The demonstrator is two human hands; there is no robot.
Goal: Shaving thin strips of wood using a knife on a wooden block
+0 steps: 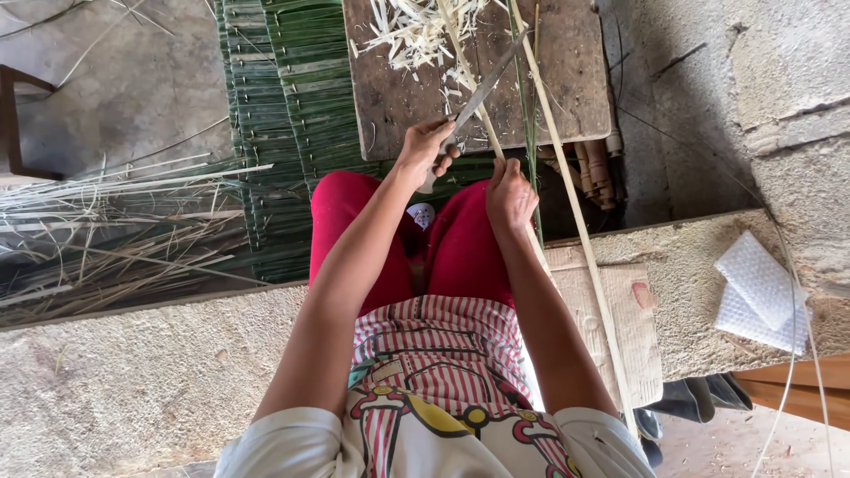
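Striped red-and-white cloth with a printed figure covers the person's torso, nearest the camera; red trousers (460, 248) show beyond it.

Landmark: wooden board (567, 80), a dark, worn slab lying past the knees.

1. Concrete ledge (159, 372): nearer than the board, running across the view; the person sits on it. A flattened piece of cardboard (633, 327) lies on it beside the right arm, and folded bubble wrap (757, 296) rests well right of that.
2. Left hand (427, 150): at the board's near edge, clenched around the handle of a knife (482, 88), whose long grey blade slants up over the board.
3. Right hand (511, 196): just nearer than the board's near edge, fingers closed on a pale bamboo strip (469, 66).
4. Bamboo strip: runs from the right hand up across the board, the blade lying against it. A second long strip (575, 212) runs alongside, passing the right arm.
5. Pale shavings (416, 35): heaped on the board's far part.
6. Green split strips (283, 115): stacked in rows left of the board.
7. Dry loose strips (115, 230): scattered further left, on the floor.
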